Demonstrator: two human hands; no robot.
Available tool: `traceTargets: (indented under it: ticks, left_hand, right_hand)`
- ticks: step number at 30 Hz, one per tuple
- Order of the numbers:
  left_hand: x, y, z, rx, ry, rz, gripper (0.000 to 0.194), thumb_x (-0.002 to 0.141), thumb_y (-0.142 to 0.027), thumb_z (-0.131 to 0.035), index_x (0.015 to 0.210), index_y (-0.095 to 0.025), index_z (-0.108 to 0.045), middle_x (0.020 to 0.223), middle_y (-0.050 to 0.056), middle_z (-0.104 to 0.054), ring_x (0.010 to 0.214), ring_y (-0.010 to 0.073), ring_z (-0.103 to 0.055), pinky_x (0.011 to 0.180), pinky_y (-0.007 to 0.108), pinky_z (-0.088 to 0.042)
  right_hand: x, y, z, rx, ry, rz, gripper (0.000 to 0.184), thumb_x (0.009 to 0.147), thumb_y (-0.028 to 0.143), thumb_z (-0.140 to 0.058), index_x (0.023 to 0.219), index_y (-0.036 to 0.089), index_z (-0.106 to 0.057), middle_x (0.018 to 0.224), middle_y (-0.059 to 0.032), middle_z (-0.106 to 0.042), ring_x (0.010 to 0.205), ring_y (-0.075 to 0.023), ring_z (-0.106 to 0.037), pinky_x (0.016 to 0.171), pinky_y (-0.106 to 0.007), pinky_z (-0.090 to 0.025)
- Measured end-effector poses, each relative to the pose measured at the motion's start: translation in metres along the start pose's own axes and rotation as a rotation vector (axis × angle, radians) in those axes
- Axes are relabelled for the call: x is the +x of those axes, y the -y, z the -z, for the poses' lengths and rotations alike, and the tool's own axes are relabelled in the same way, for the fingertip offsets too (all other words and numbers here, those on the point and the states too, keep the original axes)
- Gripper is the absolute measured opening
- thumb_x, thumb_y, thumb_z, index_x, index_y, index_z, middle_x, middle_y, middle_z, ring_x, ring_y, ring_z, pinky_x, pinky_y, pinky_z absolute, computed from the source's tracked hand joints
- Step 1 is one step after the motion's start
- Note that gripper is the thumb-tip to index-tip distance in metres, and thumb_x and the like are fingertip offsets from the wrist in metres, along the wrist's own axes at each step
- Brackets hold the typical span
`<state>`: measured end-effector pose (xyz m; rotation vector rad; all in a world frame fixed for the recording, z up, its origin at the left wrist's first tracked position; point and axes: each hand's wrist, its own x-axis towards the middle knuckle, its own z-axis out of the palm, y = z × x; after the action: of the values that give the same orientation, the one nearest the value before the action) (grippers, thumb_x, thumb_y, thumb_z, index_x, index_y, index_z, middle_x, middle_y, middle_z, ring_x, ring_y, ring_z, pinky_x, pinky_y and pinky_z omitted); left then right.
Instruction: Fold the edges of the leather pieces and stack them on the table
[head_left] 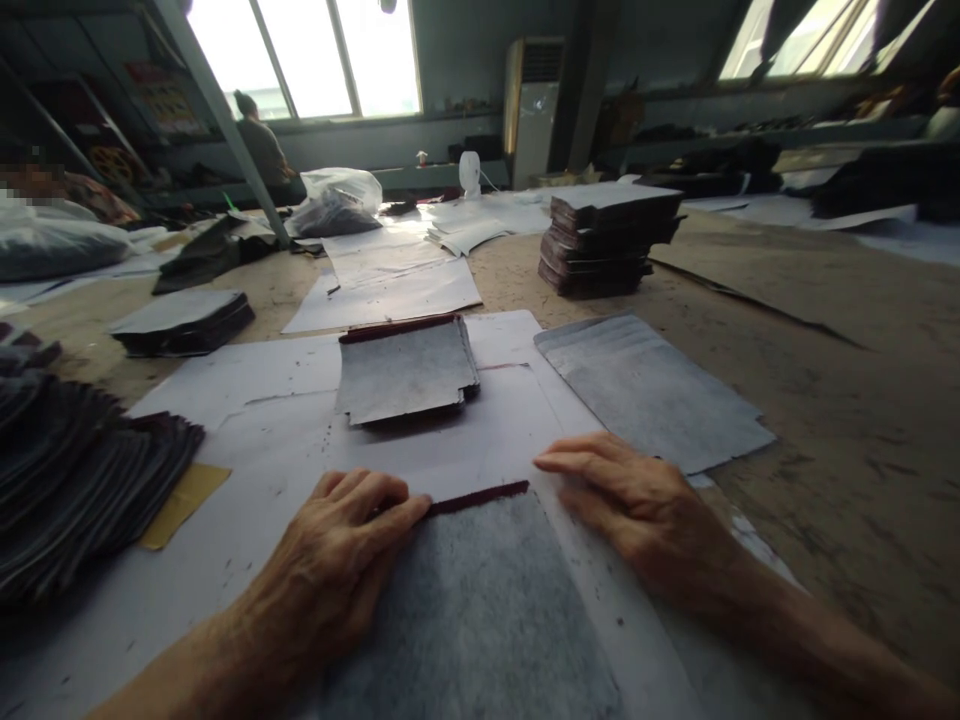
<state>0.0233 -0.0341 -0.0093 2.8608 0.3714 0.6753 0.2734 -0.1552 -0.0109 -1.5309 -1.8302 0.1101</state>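
A grey felt-like sheet (487, 610) lies on white paper right in front of me, with a narrow dark maroon strip (480, 497) folded along its far edge. At the strip's left end, my left hand (349, 545) is closed, fingers curled and the thumb side pressed on the sheet's corner. My right hand (630, 500) rests just beyond the sheet's right side, fingers stretched out and holding nothing. Farther off sits a small stack of similar grey pieces (405, 370) with a maroon far edge. Several overlapping grey sheets (652, 390) are fanned out to the right.
A tall dark stack (611, 240) stands farther back. On the left are a large fanned pile (82, 470), a yellow card (184, 505) and a low stack (184, 322). Plastic bags (334, 200), a small white fan (469, 175) and a metal post (225, 120) are behind. Other people sit far back.
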Motion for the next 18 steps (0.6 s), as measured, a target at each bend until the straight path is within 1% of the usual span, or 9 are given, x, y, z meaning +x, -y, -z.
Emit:
traceTargets:
  ticks: [1,2,3,4,7,9,11,14,18]
  left_hand:
    - [-0.001,0.0,-0.001,-0.02,-0.005,0.01,0.029,0.089,-0.007,-0.037,0.11,-0.018,-0.054,0.094,0.005,-0.051,0.079,0.0152,-0.045,0.07,0.032,-0.036]
    - [-0.002,0.0,-0.002,-0.036,-0.015,0.016,0.029,0.089,-0.007,-0.037,0.109,-0.017,-0.055,0.093,0.006,-0.051,0.079,0.0154,-0.045,0.07,0.032,-0.036]
    - [-0.001,-0.001,-0.004,-0.049,-0.028,0.017,0.029,0.088,-0.006,-0.037,0.108,-0.017,-0.055,0.093,0.006,-0.05,0.079,0.0156,-0.045,0.07,0.032,-0.037]
    - [0.0,-0.002,-0.005,-0.06,-0.04,0.015,0.03,0.088,-0.006,-0.037,0.108,-0.017,-0.055,0.092,0.006,-0.05,0.079,0.0157,-0.045,0.069,0.032,-0.037]
    - [0.003,-0.003,-0.007,-0.078,-0.047,0.006,0.03,0.087,-0.005,-0.037,0.107,-0.017,-0.056,0.091,0.006,-0.049,0.079,0.0161,-0.045,0.069,0.032,-0.038]
    - [0.003,-0.002,-0.006,-0.077,-0.041,0.02,0.029,0.087,-0.007,-0.038,0.107,-0.018,-0.056,0.09,0.006,-0.05,0.08,0.0166,-0.045,0.069,0.033,-0.039]
    - [0.0,0.003,-0.004,-0.067,-0.041,0.043,0.027,0.087,-0.009,-0.041,0.108,-0.018,-0.056,0.091,0.006,-0.05,0.081,0.0173,-0.045,0.07,0.034,-0.04]
    - [-0.007,0.015,0.003,-0.059,-0.079,0.021,0.026,0.086,-0.01,-0.045,0.108,-0.018,-0.055,0.091,0.006,-0.05,0.079,0.017,-0.046,0.069,0.033,-0.042]
    - [-0.019,0.026,0.012,-0.068,-0.104,-0.032,0.029,0.085,-0.004,-0.04,0.105,-0.017,-0.057,0.084,0.005,-0.05,0.074,0.0145,-0.046,0.065,0.029,-0.042]
  right_hand:
    - [0.0,-0.001,0.002,0.011,-0.034,-0.042,0.026,0.084,0.01,-0.044,0.101,0.018,-0.062,0.101,-0.0024,-0.057,0.091,-0.014,-0.053,0.082,-0.027,-0.045]
    - [0.001,-0.001,0.003,0.001,-0.063,-0.055,0.026,0.084,0.009,-0.045,0.101,0.018,-0.062,0.1,-0.0023,-0.057,0.09,-0.0137,-0.054,0.082,-0.026,-0.046]
    - [0.001,0.001,0.003,-0.026,-0.08,-0.028,0.026,0.084,0.008,-0.044,0.101,0.017,-0.062,0.1,-0.0028,-0.057,0.091,-0.0145,-0.053,0.083,-0.027,-0.046]
    - [0.003,0.005,0.001,-0.061,-0.082,0.032,0.027,0.085,0.007,-0.042,0.102,0.016,-0.061,0.1,-0.0039,-0.057,0.093,-0.0159,-0.052,0.083,-0.029,-0.046]
    - [0.008,0.021,-0.01,-0.167,0.007,0.246,0.033,0.084,0.001,-0.034,0.102,0.009,-0.061,0.098,-0.0093,-0.056,0.092,-0.0207,-0.049,0.08,-0.036,-0.046]
    - [0.012,0.031,-0.02,-0.225,0.095,0.291,0.035,0.082,-0.002,-0.03,0.097,0.005,-0.061,0.091,-0.0122,-0.055,0.085,-0.0218,-0.048,0.074,-0.038,-0.047]
    - [0.013,0.036,-0.028,-0.262,0.152,0.28,0.036,0.08,-0.003,-0.027,0.09,0.004,-0.062,0.084,-0.0131,-0.053,0.08,-0.0221,-0.047,0.071,-0.038,-0.048]
    - [0.012,0.036,-0.033,-0.292,0.123,0.321,0.037,0.081,-0.003,-0.026,0.092,0.002,-0.061,0.085,-0.0135,-0.053,0.081,-0.023,-0.047,0.07,-0.038,-0.047]
    - [0.011,0.033,-0.032,-0.381,0.051,0.42,0.036,0.082,-0.002,-0.027,0.099,0.0,-0.06,0.088,-0.0139,-0.055,0.083,-0.0246,-0.048,0.069,-0.04,-0.047]
